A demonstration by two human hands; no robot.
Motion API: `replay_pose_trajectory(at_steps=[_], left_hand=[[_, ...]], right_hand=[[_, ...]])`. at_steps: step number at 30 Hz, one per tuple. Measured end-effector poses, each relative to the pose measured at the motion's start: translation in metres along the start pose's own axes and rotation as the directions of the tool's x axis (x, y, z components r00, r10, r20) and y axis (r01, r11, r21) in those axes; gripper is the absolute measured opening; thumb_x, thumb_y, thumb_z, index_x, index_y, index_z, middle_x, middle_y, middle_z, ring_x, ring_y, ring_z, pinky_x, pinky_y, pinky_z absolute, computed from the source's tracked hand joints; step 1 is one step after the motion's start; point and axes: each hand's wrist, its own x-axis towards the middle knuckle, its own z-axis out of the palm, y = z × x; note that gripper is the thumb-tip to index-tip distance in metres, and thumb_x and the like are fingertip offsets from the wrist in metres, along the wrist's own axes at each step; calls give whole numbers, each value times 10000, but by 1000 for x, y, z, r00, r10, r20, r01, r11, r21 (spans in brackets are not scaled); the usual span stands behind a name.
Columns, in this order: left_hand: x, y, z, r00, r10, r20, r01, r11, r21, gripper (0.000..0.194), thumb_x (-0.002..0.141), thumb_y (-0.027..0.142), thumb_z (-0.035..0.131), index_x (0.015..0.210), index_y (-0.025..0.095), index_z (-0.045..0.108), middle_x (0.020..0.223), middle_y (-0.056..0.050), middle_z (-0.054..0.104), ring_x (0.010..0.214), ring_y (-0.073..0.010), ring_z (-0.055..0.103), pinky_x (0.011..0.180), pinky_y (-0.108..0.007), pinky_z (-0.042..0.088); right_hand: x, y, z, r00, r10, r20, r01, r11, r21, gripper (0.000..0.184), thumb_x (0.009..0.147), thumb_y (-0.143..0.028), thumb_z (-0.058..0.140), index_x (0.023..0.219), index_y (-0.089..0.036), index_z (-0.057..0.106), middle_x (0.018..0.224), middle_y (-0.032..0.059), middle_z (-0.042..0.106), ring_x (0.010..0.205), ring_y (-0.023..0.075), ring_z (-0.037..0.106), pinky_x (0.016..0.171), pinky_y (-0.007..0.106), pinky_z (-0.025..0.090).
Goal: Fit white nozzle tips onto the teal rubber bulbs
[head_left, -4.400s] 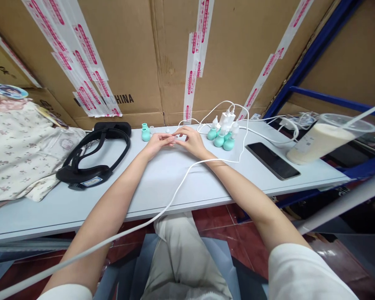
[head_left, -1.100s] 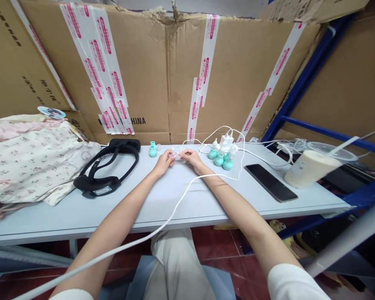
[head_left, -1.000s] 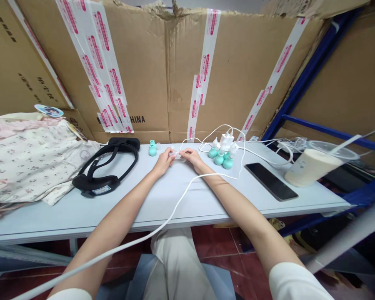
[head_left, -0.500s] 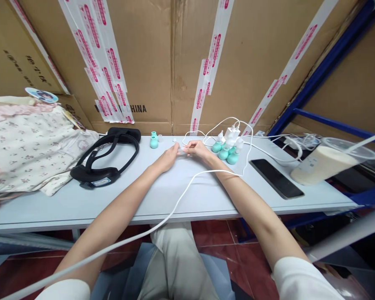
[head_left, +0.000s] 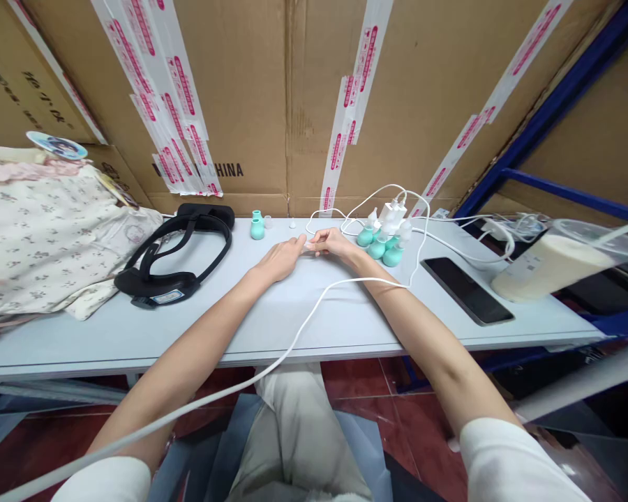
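My left hand (head_left: 279,256) and my right hand (head_left: 333,242) meet fingertip to fingertip on the white table (head_left: 272,314), near its back edge. Both sets of fingers are pinched together round a tiny pale piece that is too small to name. Just right of my right hand stands a cluster of small teal bottles with white tops (head_left: 382,241). One more teal bottle (head_left: 257,226) stands to the left, with small clear caps beside it.
A black headband device (head_left: 175,254) lies on the left, beside folded floral cloth (head_left: 42,230). A white charger and cables (head_left: 392,209) sit behind the bottles, and one cable crosses toward me. A black phone (head_left: 465,289) and a milky drink cup (head_left: 555,258) are on the right. Taped cardboard boxes (head_left: 272,104) form the back wall.
My hands stay joined over the small piece and have shifted slightly right toward the bottle cluster. The view has tilted downward since a second ago.
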Motion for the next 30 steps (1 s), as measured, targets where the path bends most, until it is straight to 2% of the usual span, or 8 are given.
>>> replay_pose_trajectory(at_steps=[8, 14, 18, 20, 26, 30], left_hand=[[-2, 7, -4, 998, 44, 54, -55, 970, 238, 328, 890, 99, 236, 1169, 151, 401, 968, -126, 586, 800, -236, 628, 673, -326, 451], [-1, 7, 1, 996, 65, 61, -79, 962, 260, 342, 907, 120, 219, 1195, 137, 403, 949, -130, 584, 812, -242, 633, 674, -331, 460], [-2, 8, 3, 995, 51, 89, -72, 964, 255, 325, 910, 123, 227, 1180, 124, 409, 944, -129, 585, 825, -224, 635, 705, -317, 461], [-2, 8, 4, 997, 40, 71, -55, 975, 217, 307, 914, 130, 225, 1157, 123, 414, 951, -132, 585, 822, -220, 633, 717, -319, 460], [2, -3, 9, 996, 24, -89, -28, 999, -39, 189, 915, 193, 271, 1014, 164, 430, 966, -121, 585, 822, -229, 601, 718, -334, 449], [9, -11, 17, 972, -13, -237, -59, 954, -295, 146, 910, 241, 313, 1006, 186, 409, 985, -95, 577, 865, -212, 578, 754, -325, 439]], right_hand=[[-1, -1, 0, 1000, -23, 18, 23, 999, -28, 466, 328, -412, 857, 551, -136, 554, 464, -47, 532, 394, 41, 426, 404, 195, 286], [1, 1, 1, 997, -73, 6, 73, 989, -130, 456, 342, -438, 839, 526, -135, 551, 421, -65, 479, 358, 20, 341, 357, 190, 213], [2, 1, 1, 994, -103, 30, 106, 974, -200, 433, 356, -429, 837, 516, -130, 569, 426, -59, 483, 373, 18, 339, 347, 182, 226], [1, 0, 2, 994, -110, 22, 112, 974, -196, 423, 368, -429, 837, 527, -129, 584, 444, -51, 502, 377, 21, 354, 348, 181, 260], [1, -3, 1, 996, -80, -45, 79, 996, -39, 449, 344, -396, 866, 570, -138, 576, 624, 9, 639, 445, 58, 496, 440, 207, 409], [1, -5, -6, 990, -127, -61, 126, 992, -22, 419, 497, -473, 807, 699, -137, 661, 701, 24, 675, 474, 70, 550, 466, 198, 387]])
